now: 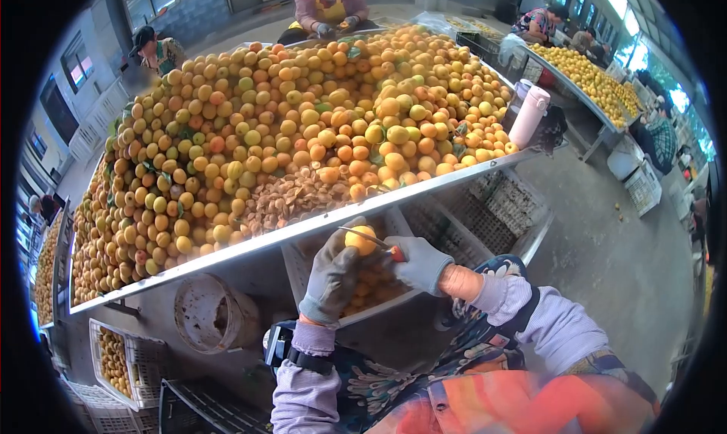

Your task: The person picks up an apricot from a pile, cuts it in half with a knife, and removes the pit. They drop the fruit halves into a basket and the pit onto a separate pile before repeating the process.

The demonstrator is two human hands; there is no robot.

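My left hand point(332, 271), in a grey glove, holds a yellow-orange apricot point(360, 240) just beyond the metal edge of the table point(280, 239). In my right hand point(421, 263), also gloved, is a knife point(397, 254) with a red handle, its thin blade lying across the top of the apricot. Below both hands a crate point(386, 307) holds more apricots. A large heap of apricots point(250, 123) covers the table, and a pile of brown pits point(291, 199) lies near its front edge.
A pink bottle point(528, 116) stands at the table's right corner. Under the table are a dirty white bucket point(208, 313) and empty crate compartments point(496, 214). A crate of apricots point(136, 358) sits lower left. Other people work across the table and at the far right table point(598, 93).
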